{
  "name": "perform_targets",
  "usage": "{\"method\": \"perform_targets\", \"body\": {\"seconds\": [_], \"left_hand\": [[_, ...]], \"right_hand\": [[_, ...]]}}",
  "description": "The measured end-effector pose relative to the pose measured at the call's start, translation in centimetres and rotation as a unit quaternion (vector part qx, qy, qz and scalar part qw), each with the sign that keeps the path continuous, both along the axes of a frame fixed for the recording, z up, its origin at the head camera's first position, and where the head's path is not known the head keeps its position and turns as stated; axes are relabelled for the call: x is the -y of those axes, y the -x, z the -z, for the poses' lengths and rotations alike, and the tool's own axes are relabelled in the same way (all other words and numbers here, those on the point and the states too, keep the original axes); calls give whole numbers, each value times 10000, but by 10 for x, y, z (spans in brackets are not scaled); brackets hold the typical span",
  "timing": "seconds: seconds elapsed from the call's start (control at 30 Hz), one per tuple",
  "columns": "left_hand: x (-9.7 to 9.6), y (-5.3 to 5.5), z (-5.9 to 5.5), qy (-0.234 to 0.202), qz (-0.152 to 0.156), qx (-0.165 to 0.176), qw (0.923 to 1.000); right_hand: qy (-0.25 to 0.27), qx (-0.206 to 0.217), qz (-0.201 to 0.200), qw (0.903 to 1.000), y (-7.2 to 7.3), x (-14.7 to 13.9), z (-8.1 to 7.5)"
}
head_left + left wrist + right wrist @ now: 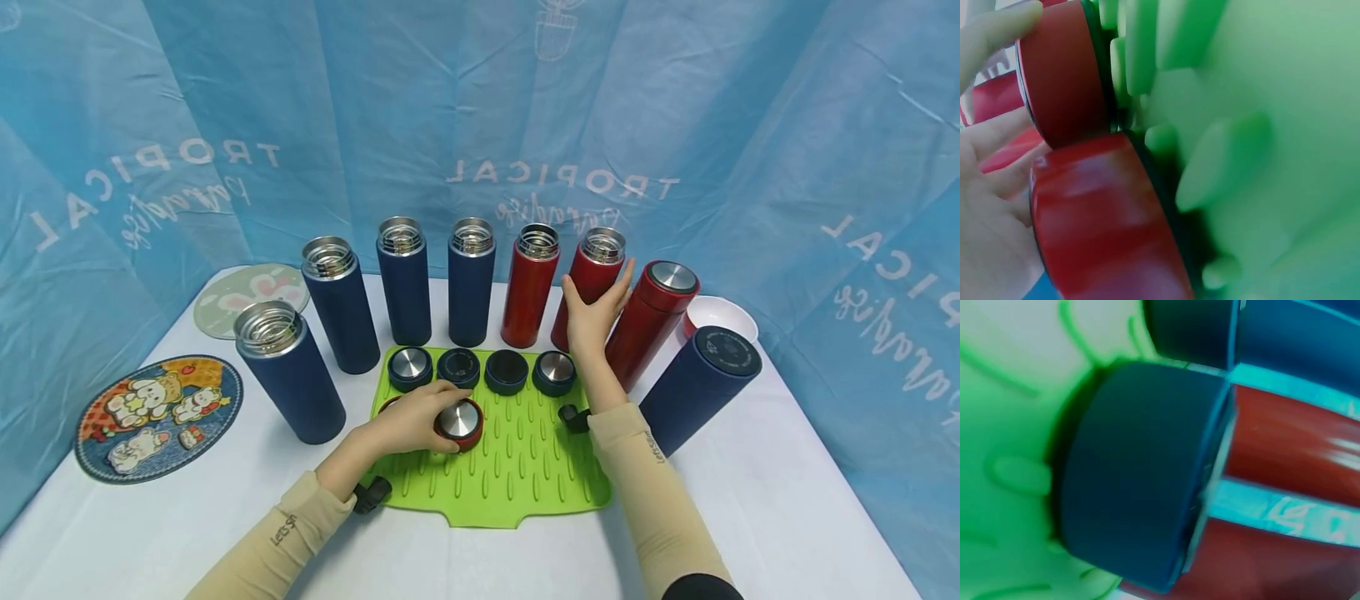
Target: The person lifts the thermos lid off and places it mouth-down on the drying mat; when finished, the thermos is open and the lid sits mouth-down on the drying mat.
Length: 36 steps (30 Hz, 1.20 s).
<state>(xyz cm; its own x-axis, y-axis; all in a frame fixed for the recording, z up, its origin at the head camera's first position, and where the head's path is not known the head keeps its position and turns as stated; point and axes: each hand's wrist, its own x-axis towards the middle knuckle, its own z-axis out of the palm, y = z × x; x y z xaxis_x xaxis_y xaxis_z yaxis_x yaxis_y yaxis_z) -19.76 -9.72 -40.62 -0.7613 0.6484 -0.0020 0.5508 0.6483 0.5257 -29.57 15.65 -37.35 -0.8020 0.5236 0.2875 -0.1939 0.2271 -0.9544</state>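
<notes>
My left hand (411, 418) is over the green mat (517, 467), thumb and fingers about a red lid (460, 421) with a silver top. A second red lid (1110, 225) sits beside it in the left wrist view, mostly hidden under the hand in the head view. My right hand (592, 321) reaches toward an open red thermos bottle (592, 275), thumb and fingers spread at its two sides; whether they touch it is unclear. Along the mat's back edge lie several dark blue lids, the rightmost blue lid (555, 372) close below my right wrist.
Several uncapped blue bottles (470, 287) curve round the left and back. Another open red bottle (530, 287), a lidded red bottle (652, 321) and a dark-topped blue bottle (697, 387) stand too. A white bowl (722, 317) is behind right; oval placemats (161, 417) lie left.
</notes>
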Motion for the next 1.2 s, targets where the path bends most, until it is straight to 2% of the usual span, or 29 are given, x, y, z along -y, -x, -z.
{"method": "perform_targets", "body": {"seconds": [0.1, 0.2, 0.37, 0.5, 0.6, 0.7, 0.77, 0.83, 0.9, 1.03, 1.1, 1.2], "left_hand": [[5, -3, -4, -94, -22, -162, 9998], [13, -6, -8, -156, -174, -197, 9995], [31, -8, -9, -293, -573, 65, 9979], [39, -8, -6, -565, -697, 222, 9957], [43, -7, -4, -677, -753, 269, 9945], [45, -7, -3, -703, -807, 271, 9939], [47, -7, -1, -730, -842, 262, 9934], [48, -6, 0, -778, -865, 261, 9929], [49, -6, 2, -828, -867, 283, 9924], [50, -4, 4, -919, -815, 359, 9918], [51, -3, 5, -953, -793, 411, 9914], [51, -1, 5, -979, -750, 470, 9912]], "right_hand": [[-253, -277, -123, 9992, -8, 5, -3], [-544, -591, -209, 9966, -18, 10, -5], [-823, -1026, -370, 9906, -36, 16, -12], [-965, -1469, -364, 9838, -48, 16, -21], [-1316, -2111, 45, 9686, -54, 12, -25], [-1785, -2812, 687, 9404, -53, 5, -30], [-2063, -3007, 1159, 9239, -51, 0, -31], [-2232, -2895, 1522, 9183, -49, -5, -30], [-2205, -2570, 1752, 9245, -47, -11, -27], [-1672, -1822, 1799, 9521, -45, -19, -19], [-1346, -1621, 1772, 9613, -44, -23, -16], [-963, -1453, 1751, 9690, -41, -28, -12]]}}
